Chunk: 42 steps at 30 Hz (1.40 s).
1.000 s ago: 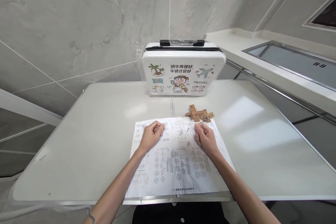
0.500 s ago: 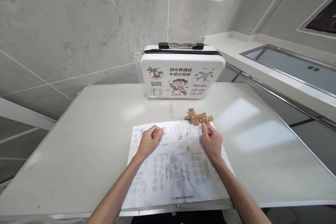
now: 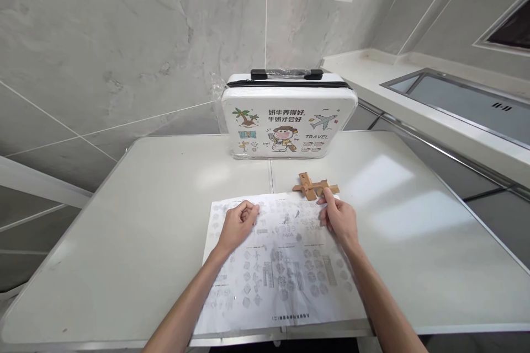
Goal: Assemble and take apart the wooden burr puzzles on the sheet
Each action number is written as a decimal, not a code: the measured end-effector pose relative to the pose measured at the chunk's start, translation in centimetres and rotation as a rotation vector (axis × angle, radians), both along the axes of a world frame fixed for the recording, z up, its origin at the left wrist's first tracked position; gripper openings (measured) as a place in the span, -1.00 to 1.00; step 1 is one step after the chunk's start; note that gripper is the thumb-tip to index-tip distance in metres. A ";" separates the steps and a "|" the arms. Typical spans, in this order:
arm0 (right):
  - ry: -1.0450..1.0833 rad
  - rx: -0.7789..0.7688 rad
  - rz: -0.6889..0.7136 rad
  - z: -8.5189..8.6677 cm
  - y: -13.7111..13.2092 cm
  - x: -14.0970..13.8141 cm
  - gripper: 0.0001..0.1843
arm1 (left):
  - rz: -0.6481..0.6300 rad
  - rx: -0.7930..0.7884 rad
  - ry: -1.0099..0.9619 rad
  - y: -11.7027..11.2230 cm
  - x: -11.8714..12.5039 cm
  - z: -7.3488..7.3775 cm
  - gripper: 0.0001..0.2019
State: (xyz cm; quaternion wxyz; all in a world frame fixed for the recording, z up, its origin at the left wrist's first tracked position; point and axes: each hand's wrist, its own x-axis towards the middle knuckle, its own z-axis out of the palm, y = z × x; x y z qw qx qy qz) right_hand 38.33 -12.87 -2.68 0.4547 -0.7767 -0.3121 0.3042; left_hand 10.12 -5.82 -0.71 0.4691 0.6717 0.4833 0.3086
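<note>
A person seated at a white folding table (image 3: 144,220) rests both bare forearms on a large printed instruction sheet (image 3: 281,276) covered in small diagrams, which lies flat at the near edge of the table. The left hand (image 3: 237,224) sits on the upper left part of the sheet, knuckles up, its fingers curled into a loose fist with nothing visible inside it. The right hand (image 3: 340,218) lies at the sheet's upper right corner, its fingers drawn close together and its fingertips meeting the near end of a small wooden puzzle (image 3: 313,186); whether they actually grip the piece cannot be told from this angle. The puzzle, a cross of interlocked light-brown bars, lies on the bare tabletop just beyond the far edge of the sheet, right of the table's centre seam. Further back, a white cartoon-printed carry case (image 3: 289,116) with a black handle, marked "TRAVEL", stands upright against the grey marbled wall (image 3: 124,38). To the right, well apart from the table, runs a pale counter (image 3: 397,99) with a steel sink (image 3: 467,102) set into it.
</note>
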 end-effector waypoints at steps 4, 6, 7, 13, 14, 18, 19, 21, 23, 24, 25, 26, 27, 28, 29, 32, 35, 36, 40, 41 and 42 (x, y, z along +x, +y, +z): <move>0.048 -0.067 0.006 0.0 0.4 0.1 -0.30 | 0.000 0.001 0.004 0.0 0.0 0.1 -0.60; 0.034 -0.064 -0.008 0.1 0.4 0.1 -0.33 | 0.001 0.000 0.006 0.0 0.0 0.2 -0.60; 0.022 -0.064 -0.018 0.3 0.3 0.1 -0.34 | 0.001 -0.001 0.007 0.0 0.1 0.2 -0.60; -0.108 -0.033 -0.066 2.1 -3.0 -0.1 -0.38 | -0.004 -0.006 0.017 -0.2 0.0 0.7 -0.60; -0.109 -0.015 -0.051 2.6 -3.9 -0.4 -0.39 | -0.006 -0.006 0.021 -0.3 0.0 0.8 -0.59; -0.107 0.059 0.151 4.9 -7.6 -2.4 -0.44 | -0.041 -0.004 0.041 -1.4 0.1 2.3 -0.59; -0.098 0.079 0.224 5.3 -8.3 -3.2 -0.45 | -0.072 -0.010 0.044 -2.0 0.2 2.8 -0.61; -0.065 0.129 0.369 6.0 -9.5 -4.7 -0.50 | -0.184 -0.068 0.003 -3.3 0.6 3.9 -0.64; -0.057 0.170 0.491 6.3 -10.2 -6.3 -0.55 | -0.314 -0.158 -0.101 -4.8 1.0 4.8 -0.44; -0.049 0.186 0.551 6.4 -10.5 -7.0 -0.57 | -0.371 -0.209 -0.153 -5.5 1.2 5.1 -0.32; -0.041 0.207 0.594 6.5 -10.7 -7.7 -0.58 | -0.400 -0.251 -0.209 -6.2 1.3 5.3 -0.24; -0.041 0.227 0.642 6.5 -10.9 -8.2 -0.59 | -0.427 -0.290 -0.261 -6.9 1.4 5.4 -0.21; -0.036 0.235 0.676 6.6 -11.0 -8.6 -0.59 | -0.450 -0.325 -0.302 -7.5 1.4 5.4 -0.22; -0.004 0.233 0.709 6.7 -11.1 -8.9 -0.59 | -0.456 -0.350 -0.338 -8.0 1.4 5.4 -0.24; 0.050 0.224 0.748 6.9 -11.2 -9.1 -0.58 | -0.451 -0.372 -0.366 -8.5 1.3 5.3 -0.27; 0.281 0.175 0.860 7.0 -11.4 -8.9 -0.54 | -0.402 -0.415 -0.408 -9.5 0.5 5.0 -0.30; 0.431 0.146 0.919 6.7 -11.4 -8.4 -0.50 | -0.408 -0.440 -0.389 -10.2 -0.3 4.9 -0.33; 0.449 0.141 0.925 6.5 -11.4 -8.3 -0.51 | -0.416 -0.444 -0.384 -10.4 -0.6 4.9 -0.33; 0.475 0.128 0.911 6.2 -11.3 -8.6 -0.63 | -0.411 -0.426 -0.365 -11.2 -1.1 5.0 -0.29; 0.481 0.131 0.903 6.1 -11.4 -8.8 -0.67 | -0.403 -0.412 -0.349 -11.4 -1.1 5.0 -0.28; 0.474 0.140 0.881 5.9 -11.4 -9.1 -0.72 | -0.389 -0.395 -0.328 -11.5 -1.1 5.1 -0.27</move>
